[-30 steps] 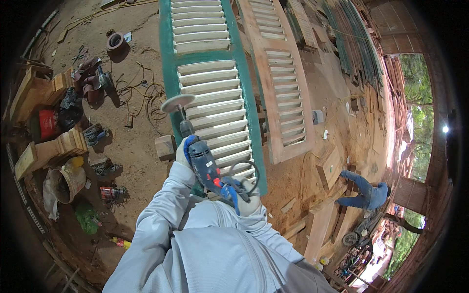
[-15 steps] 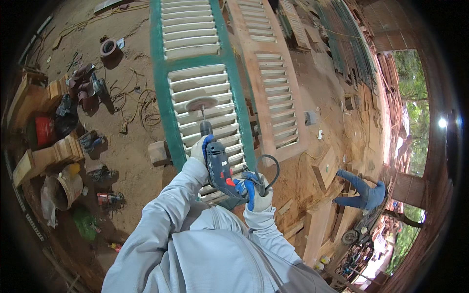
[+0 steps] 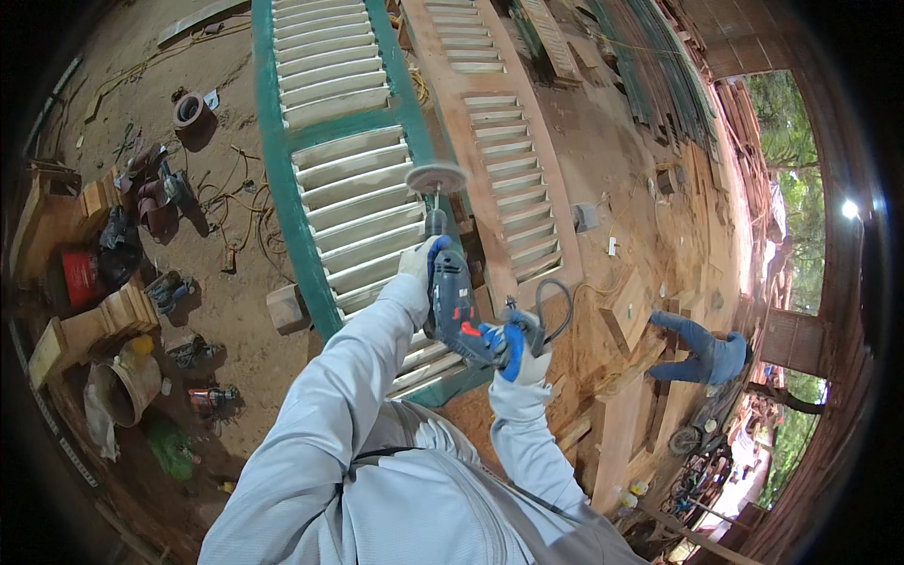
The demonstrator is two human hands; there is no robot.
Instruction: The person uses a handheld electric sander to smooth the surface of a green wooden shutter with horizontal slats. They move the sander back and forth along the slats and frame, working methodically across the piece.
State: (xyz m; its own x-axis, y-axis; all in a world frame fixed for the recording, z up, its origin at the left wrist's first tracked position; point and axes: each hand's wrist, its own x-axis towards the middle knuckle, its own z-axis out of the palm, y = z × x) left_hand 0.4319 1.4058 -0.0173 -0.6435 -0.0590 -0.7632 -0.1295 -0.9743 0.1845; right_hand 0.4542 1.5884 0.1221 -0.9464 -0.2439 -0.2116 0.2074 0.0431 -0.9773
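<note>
Left hand (image 3: 421,261), right hand (image 3: 522,357) — gripping drill (image 3: 451,294)

Underfoot here it's a brown dirt floor (image 3: 235,99), with long dark planks (image 3: 654,80) lying over to the right, where green trees (image 3: 780,118) and daylight show beside a brown wall panel (image 3: 793,339) and a small white light (image 3: 849,209) glares.

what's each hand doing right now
Left hand: closed around the front of the drill.
Right hand: closed, holding the same drill at its rear end.
</note>
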